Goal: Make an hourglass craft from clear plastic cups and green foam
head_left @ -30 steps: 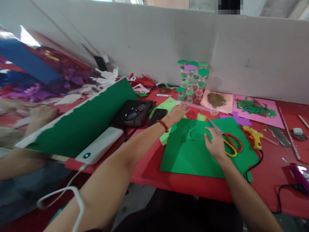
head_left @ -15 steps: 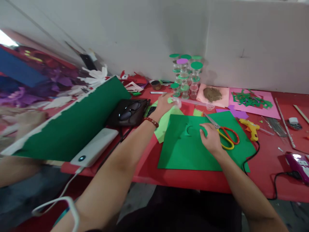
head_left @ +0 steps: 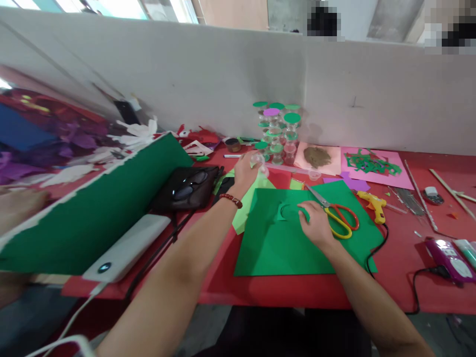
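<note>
Head view, clear cup (head_left: 257, 159) in left hand (head_left: 245, 172), scissors (head_left: 324, 202) beside right hand (head_left: 317, 222)

1. The clear cup (head_left: 257, 159) at the left hand's (head_left: 244, 173) fingertips was blurred; grip could not be determined.
2. The small green piece (head_left: 305, 214) between the right hand's (head_left: 315, 223) thumb and fingers was partly covered.
3. The black object (head_left: 224, 185) left of the left fingers was partly obscured by the forearm.
4. Far left of those fingers, a co-worker's hand (head_left: 23, 206) was blurred.
5. Far right of the right fingers, the tube (head_left: 466, 252) was cut off.
</note>
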Motion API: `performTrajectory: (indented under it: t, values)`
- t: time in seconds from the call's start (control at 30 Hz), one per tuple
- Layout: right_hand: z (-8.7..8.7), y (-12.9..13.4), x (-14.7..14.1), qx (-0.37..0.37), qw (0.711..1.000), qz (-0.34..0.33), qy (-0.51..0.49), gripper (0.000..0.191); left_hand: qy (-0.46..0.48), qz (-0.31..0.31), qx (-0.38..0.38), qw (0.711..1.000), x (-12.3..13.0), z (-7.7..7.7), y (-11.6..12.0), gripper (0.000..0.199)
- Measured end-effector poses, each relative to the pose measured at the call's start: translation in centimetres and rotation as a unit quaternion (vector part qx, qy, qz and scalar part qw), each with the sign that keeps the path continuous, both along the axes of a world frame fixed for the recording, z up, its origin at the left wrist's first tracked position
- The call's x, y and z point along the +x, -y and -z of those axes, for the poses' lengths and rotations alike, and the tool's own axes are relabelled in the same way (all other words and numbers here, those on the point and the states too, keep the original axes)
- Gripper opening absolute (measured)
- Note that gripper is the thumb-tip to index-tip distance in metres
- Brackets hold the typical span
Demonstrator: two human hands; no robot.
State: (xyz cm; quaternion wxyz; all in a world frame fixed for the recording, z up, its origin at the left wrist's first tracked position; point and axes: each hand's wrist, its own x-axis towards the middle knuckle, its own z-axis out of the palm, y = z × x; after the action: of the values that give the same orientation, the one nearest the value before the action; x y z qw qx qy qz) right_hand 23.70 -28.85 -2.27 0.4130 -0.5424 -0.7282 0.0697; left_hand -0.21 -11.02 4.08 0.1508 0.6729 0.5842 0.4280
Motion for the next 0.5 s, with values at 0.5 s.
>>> performTrajectory:
  t: [0.5]
  values:
    - [-1.7,1.1,-0.3,-0.006,0.988,-0.01,-0.151,0.029,0.499,0.254,-0.385,0.733,7.0,1.1,17.7,0.07]
